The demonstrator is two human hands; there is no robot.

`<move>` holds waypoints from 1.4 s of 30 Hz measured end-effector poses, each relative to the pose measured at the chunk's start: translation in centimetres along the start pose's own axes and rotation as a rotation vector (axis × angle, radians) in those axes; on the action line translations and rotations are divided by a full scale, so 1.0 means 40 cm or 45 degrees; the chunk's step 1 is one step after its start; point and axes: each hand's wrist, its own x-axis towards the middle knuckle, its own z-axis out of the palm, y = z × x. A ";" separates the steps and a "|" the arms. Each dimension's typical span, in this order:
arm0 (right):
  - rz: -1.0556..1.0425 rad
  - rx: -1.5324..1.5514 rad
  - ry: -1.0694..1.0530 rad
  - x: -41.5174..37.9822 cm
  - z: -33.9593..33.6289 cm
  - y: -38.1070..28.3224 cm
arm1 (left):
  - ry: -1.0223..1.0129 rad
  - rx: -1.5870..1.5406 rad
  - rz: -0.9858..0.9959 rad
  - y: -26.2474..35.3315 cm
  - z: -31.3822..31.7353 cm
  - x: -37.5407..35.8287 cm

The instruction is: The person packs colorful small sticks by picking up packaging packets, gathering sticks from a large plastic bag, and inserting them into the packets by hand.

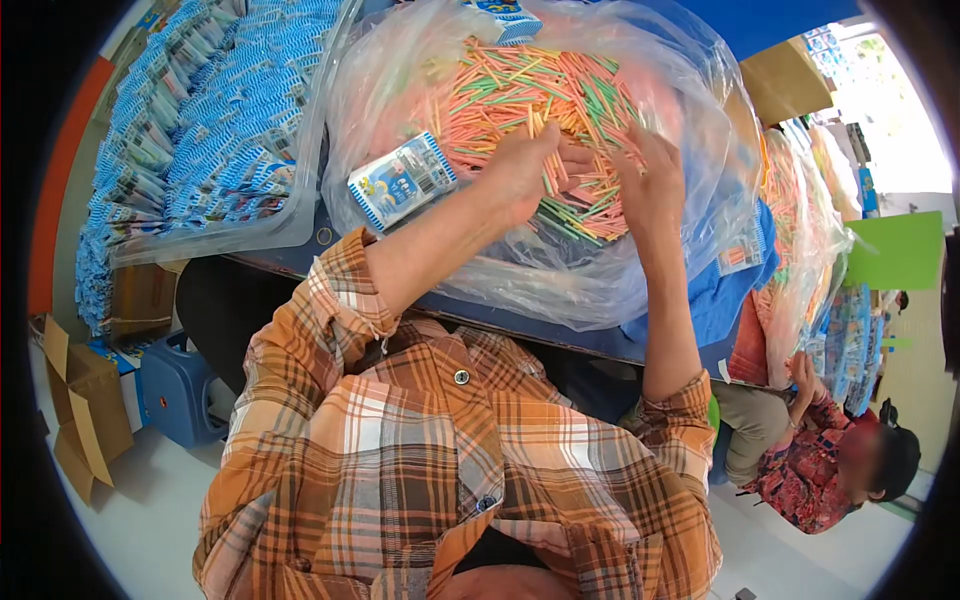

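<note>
A heap of thin coloured sticks [490, 95], pink, orange, green and yellow, lies in a large clear plastic bag [390, 85] with its sides spread wide. My left hand [528, 172] is over the heap, closed around a few pale orange and yellow sticks [547, 165] that stick up by the thumb. Opposite it, my right hand [652, 180] touches the right side of the heap, fingers apart and pointing down among the sticks; their tips are partly hidden. A blue-and-white printed packet [402, 182] lies on the plastic beside my left forearm.
A clear tub [305, 190] full of blue packets [240, 110] stands at the left. Another packet [515, 22] lies at the bag's far edge. Blue cloth [745, 270] is at the right. Beyond it, a person in a red patterned shirt [800, 475] sits by another bag of sticks [790, 230].
</note>
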 end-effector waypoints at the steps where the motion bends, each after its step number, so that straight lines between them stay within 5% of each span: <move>1: -0.087 0.145 -0.078 -0.004 -0.018 -0.028 | -0.027 -0.014 0.002 0.007 -0.004 -0.002; 6: -0.387 0.414 -0.418 -0.006 -0.037 -0.111 | -0.195 -0.078 -0.023 0.024 0.017 -0.045; 12: -0.443 0.441 -0.616 0.033 -0.057 -0.139 | -0.179 0.177 -0.101 0.029 0.032 -0.095; 15: -0.264 0.590 -0.695 0.044 -0.065 -0.148 | -0.211 0.210 -0.107 0.036 0.022 -0.096; 18: -0.388 0.508 -0.414 0.026 -0.064 -0.160 | -0.162 0.164 -0.133 0.051 0.034 -0.113; 25: -0.352 0.571 -0.501 0.021 -0.066 -0.150 | -0.258 0.194 -0.050 0.022 0.004 -0.092; 31: -0.187 0.358 -0.285 0.027 -0.058 -0.152 | -0.012 0.895 0.010 0.056 0.054 -0.123; 34: -0.056 0.447 -0.247 0.008 -0.044 -0.188 | -0.344 0.803 0.637 0.004 0.043 -0.099; 37: 0.105 0.849 -0.109 -0.024 0.003 -0.198 | -0.434 1.463 0.806 0.035 0.021 -0.122; 38: 0.160 0.790 -0.102 -0.036 0.004 -0.191 | -0.271 1.645 0.538 0.044 0.001 -0.167; 41: 0.040 0.532 -0.054 -0.082 0.022 -0.147 | -0.004 2.187 1.194 0.084 -0.092 -0.228; 42: -0.042 0.429 -0.032 -0.100 0.036 -0.136 | 0.129 2.379 1.187 0.108 -0.131 -0.243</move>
